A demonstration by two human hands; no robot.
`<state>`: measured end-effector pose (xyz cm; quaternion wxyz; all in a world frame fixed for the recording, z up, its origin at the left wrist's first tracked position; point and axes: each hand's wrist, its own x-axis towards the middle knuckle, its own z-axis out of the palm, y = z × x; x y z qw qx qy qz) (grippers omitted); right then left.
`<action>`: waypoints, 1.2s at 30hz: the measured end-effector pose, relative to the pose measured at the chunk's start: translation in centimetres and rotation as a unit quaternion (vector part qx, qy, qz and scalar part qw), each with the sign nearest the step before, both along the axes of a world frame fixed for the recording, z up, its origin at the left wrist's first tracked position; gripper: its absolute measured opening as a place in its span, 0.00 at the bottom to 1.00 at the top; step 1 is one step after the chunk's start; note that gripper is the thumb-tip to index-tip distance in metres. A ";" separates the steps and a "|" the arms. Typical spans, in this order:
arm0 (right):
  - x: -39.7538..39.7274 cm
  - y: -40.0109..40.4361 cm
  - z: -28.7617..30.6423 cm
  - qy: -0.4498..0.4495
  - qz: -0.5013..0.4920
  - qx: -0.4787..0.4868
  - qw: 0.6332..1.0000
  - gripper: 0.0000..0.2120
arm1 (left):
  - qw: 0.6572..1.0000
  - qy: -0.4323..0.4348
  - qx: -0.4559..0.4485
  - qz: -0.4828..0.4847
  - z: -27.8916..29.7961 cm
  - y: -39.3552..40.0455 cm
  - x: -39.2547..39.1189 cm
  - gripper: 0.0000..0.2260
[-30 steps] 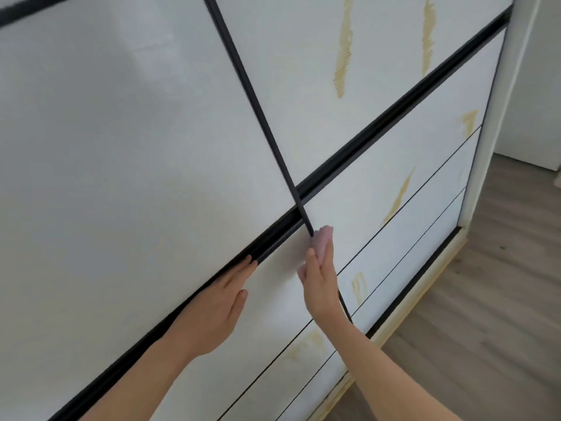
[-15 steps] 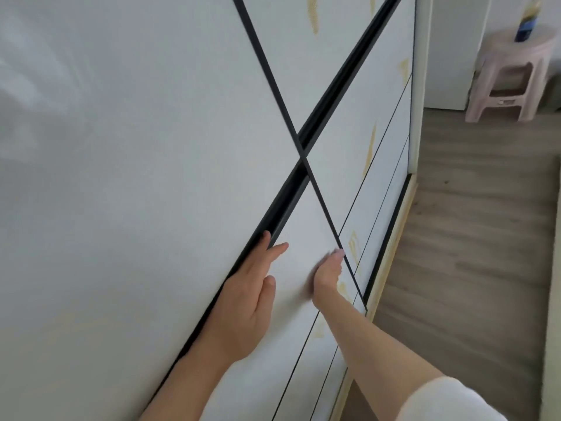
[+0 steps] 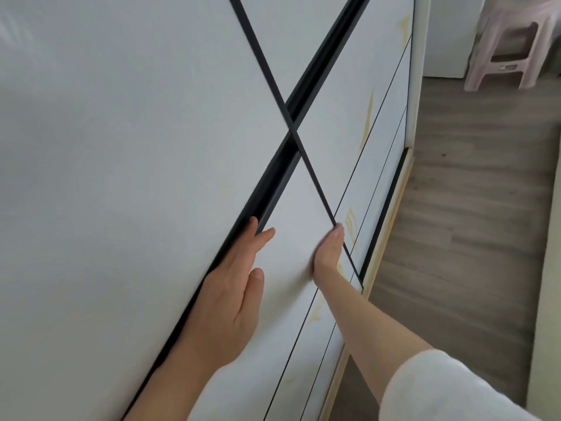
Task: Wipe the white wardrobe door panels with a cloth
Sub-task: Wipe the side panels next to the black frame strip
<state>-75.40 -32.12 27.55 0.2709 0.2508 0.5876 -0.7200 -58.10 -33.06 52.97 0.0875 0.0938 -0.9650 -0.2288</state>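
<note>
The white wardrobe door panel [image 3: 127, 153] fills most of the view, crossed by black strips [image 3: 291, 129]. My left hand [image 3: 233, 287] lies flat and open on the panel, fingertips at the thick black rail. My right hand [image 3: 329, 250] presses flat against a lower panel beside the thin black strip. A sliver of pale pink cloth [image 3: 340, 227] shows at its fingertips; the rest is hidden under the palm. Yellowish smears [image 3: 368, 110] mark the panels to the right.
A pink plastic stool [image 3: 513, 47] stands on the grey wood floor [image 3: 470, 208] at the upper right. A pale wooden base rail [image 3: 391, 220] runs along the wardrobe's bottom edge. A white wall or cabinet [image 3: 449, 34] sits behind the stool.
My right hand with the cloth has slid down the panel from the crossing of the black strips. The head view has swung right, bringing the stool and floor in.
</note>
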 end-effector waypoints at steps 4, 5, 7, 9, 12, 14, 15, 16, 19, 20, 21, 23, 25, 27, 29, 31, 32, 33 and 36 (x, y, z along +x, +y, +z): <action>6.9 1.1 8.9 0.228 0.060 -0.001 0.972 0.31 | 1.000 0.003 -0.016 -0.002 0.0 0.1 -0.1 0.22; 10.7 1.5 11.4 0.340 0.084 -0.037 0.936 0.29 | 1.000 0.003 -0.028 -0.005 -0.1 0.1 -0.3 0.22; 17.8 2.3 14.5 0.492 0.124 -0.076 0.858 0.29 | 0.999 -0.008 -0.049 0.002 0.0 0.3 -0.3 0.23; 19.2 2.7 12.9 0.509 0.121 -0.053 0.851 0.31 | 0.997 -0.027 -0.075 0.002 0.0 0.4 0.3 0.24; 15.3 1.8 5.8 0.337 0.076 -0.014 0.938 0.30 | 0.990 -0.061 -0.125 0.003 0.0 0.2 3.7 0.24; 12.0 0.7 1.1 0.050 0.035 -0.018 0.998 0.30 | 0.986 -0.075 -0.145 0.006 0.2 0.2 6.6 0.23; 11.6 0.4 -1.0 -0.015 0.033 0.012 0.999 0.33 | 0.987 -0.074 -0.140 0.007 0.2 0.2 7.7 0.23; 11.9 0.7 -0.9 -0.057 0.040 0.021 0.997 0.37 | 0.990 -0.069 -0.121 0.013 0.2 0.3 8.6 0.22; 17.5 1.7 6.7 0.096 0.079 -0.004 0.992 0.32 | 0.997 -0.055 -0.051 0.024 0.3 0.7 9.7 0.22; 20.8 1.9 9.3 0.241 0.091 -0.024 0.966 0.29 | 0.998 -0.048 -0.043 0.022 0.4 0.8 10.0 0.23; 23.9 2.0 11.7 0.365 0.094 -0.015 0.926 0.28 | 0.998 -0.043 -0.035 0.021 0.4 0.8 10.1 0.23; 28.0 1.3 13.9 0.529 0.077 0.023 0.845 0.27 | 0.999 -0.035 -0.021 0.024 0.4 0.8 10.6 0.23; 27.8 0.8 13.2 0.534 0.097 0.059 0.838 0.28 | 0.999 -0.032 -0.010 0.024 0.5 0.8 11.0 0.23; 25.6 0.6 10.0 0.421 0.072 0.043 0.903 0.29 | 0.999 -0.033 -0.010 0.017 0.5 0.8 11.1 0.23; 24.1 0.7 7.4 0.165 0.048 0.011 0.985 0.28 | 0.999 -0.041 -0.012 0.015 0.2 0.3 11.3 0.23; 23.4 1.0 5.6 -0.039 0.038 -0.047 0.997 0.23 | 0.999 -0.051 -0.008 0.016 0.2 0.4 11.8 0.24; 23.1 1.5 5.0 -0.087 0.038 -0.066 0.993 0.21 | 0.998 -0.055 -0.009 0.017 0.3 0.5 12.0 0.24; 22.7 2.4 5.7 -0.139 0.053 -0.077 0.986 0.20 | 0.998 -0.060 -0.014 0.020 0.3 0.6 12.1 0.24; 21.6 7.2 8.9 -0.176 0.158 -0.116 0.965 0.17 | 0.996 -0.068 -0.051 0.030 0.4 0.7 12.5 0.25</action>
